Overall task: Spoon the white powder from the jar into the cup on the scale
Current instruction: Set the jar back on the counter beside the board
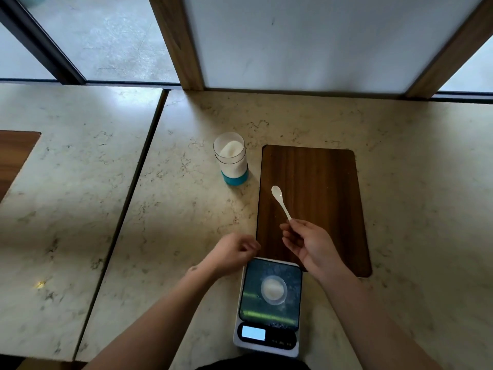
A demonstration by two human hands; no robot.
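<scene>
An open clear jar (231, 159) with a teal base stands upright on the marble table, holding white powder. A small clear cup (273, 289) with white powder in it sits on the dark platform of a white kitchen scale (269, 305) near the front edge. My right hand (309, 245) pinches the handle end of a white plastic spoon (280, 201); its bowl points toward the jar, hovers over the wooden board and looks empty. My left hand (234, 253) is loosely curled just left of the scale's far edge, holding nothing.
A dark wooden board (320, 177) is set into the marble table (160, 236) to the right of the jar. A seam splits the table into two slabs on the left. A wood-framed panel (306, 44) rises at the table's back edge.
</scene>
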